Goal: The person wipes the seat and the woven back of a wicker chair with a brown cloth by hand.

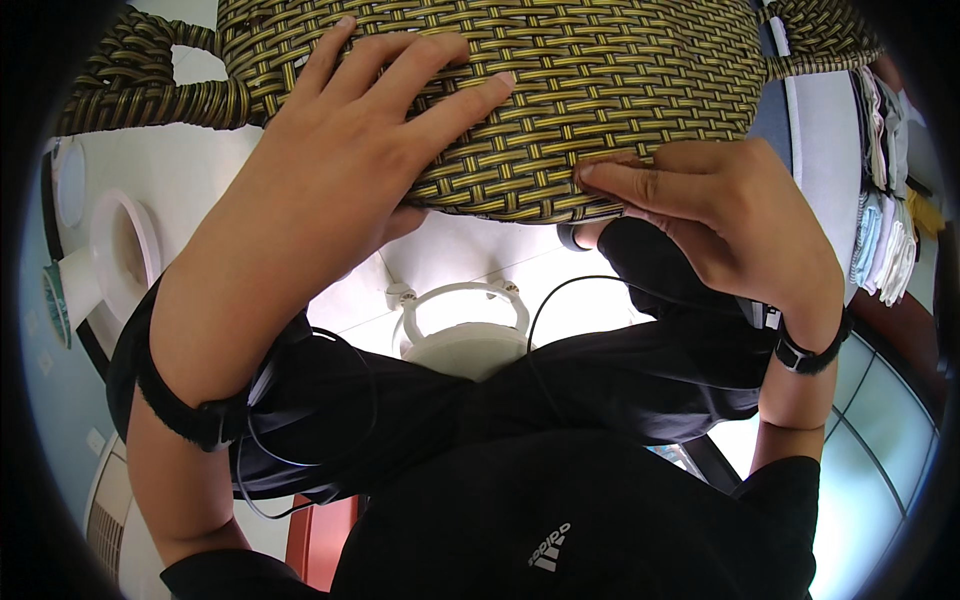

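A woven wicker chair with brown and yellowish strands fills the top of the view, an armrest on either side. My left hand lies on its weave with fingers spread; the thumb is lower, by the near edge. At that edge's right part, my right hand pinches a small reddish-brown piece, perhaps cloth, against the weave. What the piece is made of cannot be told for sure. The fingers hide most of it.
Beneath me stands a pale stool with a ring and casters. Thin black cables hang by both wrists and cross my lap. A white round-rimmed object is at the left. Hanging clothes are at the right, beside a white-edged surface.
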`<state>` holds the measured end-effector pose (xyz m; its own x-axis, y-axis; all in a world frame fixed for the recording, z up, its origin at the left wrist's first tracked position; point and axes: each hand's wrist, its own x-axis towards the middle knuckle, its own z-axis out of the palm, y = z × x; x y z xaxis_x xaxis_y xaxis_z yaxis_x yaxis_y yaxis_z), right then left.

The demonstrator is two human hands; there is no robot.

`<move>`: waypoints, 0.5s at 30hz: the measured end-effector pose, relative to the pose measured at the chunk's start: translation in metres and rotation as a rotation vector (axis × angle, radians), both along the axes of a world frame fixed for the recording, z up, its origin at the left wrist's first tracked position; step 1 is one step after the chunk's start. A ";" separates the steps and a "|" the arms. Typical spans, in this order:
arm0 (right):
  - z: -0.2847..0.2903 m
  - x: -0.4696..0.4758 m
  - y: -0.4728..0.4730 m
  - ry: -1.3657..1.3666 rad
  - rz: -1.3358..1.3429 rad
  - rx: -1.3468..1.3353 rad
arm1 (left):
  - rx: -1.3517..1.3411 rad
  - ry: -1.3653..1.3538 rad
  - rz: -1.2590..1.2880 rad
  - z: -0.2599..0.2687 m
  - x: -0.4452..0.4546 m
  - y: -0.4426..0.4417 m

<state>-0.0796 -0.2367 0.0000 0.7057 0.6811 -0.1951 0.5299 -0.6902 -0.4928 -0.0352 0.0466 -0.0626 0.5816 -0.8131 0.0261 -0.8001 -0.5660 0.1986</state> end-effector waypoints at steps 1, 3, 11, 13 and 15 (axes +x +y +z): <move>0.000 -0.001 0.000 0.003 0.004 0.002 | 0.010 0.003 -0.001 0.001 0.000 -0.001; -0.001 -0.004 0.001 -0.010 0.019 -0.002 | 0.100 -0.053 -0.018 0.002 0.002 -0.001; -0.002 0.001 0.002 -0.089 0.051 -0.046 | -0.021 0.011 0.007 -0.001 -0.002 0.001; -0.005 -0.001 -0.002 -0.113 0.054 -0.021 | -0.008 0.009 0.011 -0.001 -0.003 -0.002; -0.016 -0.002 0.005 -0.175 0.067 0.034 | 0.008 0.009 0.014 0.000 -0.002 -0.002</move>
<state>-0.0813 -0.2314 -0.0158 0.6794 0.7321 -0.0499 0.6540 -0.6349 -0.4113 -0.0375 0.0449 -0.0631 0.5928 -0.8052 0.0148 -0.7907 -0.5783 0.2009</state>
